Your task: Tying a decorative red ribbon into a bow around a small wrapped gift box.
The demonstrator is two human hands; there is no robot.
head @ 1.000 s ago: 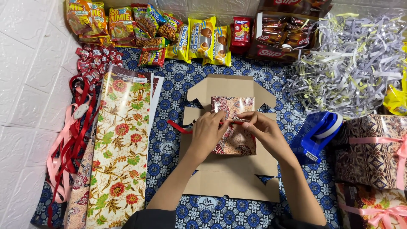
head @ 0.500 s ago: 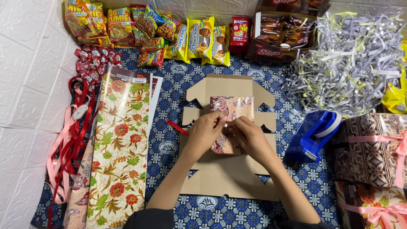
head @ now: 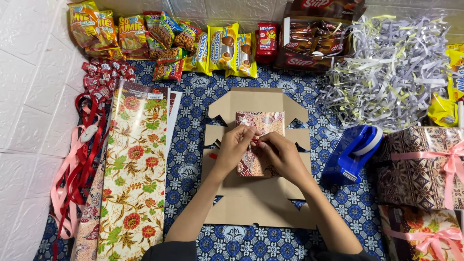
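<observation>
A small box wrapped in red patterned paper (head: 263, 124) lies on a flattened brown cardboard box (head: 251, 198) in the middle. My left hand (head: 235, 145) and my right hand (head: 278, 152) meet on top of the wrapped box, fingertips pinched together over a thin red ribbon (head: 255, 141). A short red piece (head: 212, 156) shows just left of my left wrist. The lower half of the wrapped box is hidden under my hands.
Floral wrapping paper sheets (head: 133, 174) and red and pink ribbons (head: 72, 169) lie left. A blue tape dispenser (head: 350, 153) and wrapped gift boxes with pink bows (head: 420, 166) are right. Snack packets (head: 159, 41), a snack carton (head: 314, 41) and shredded paper (head: 391, 72) line the back.
Both hands have shifted slightly up and left on the wrapped box, keeping their fingertips together on the ribbon. Nothing else has moved.
</observation>
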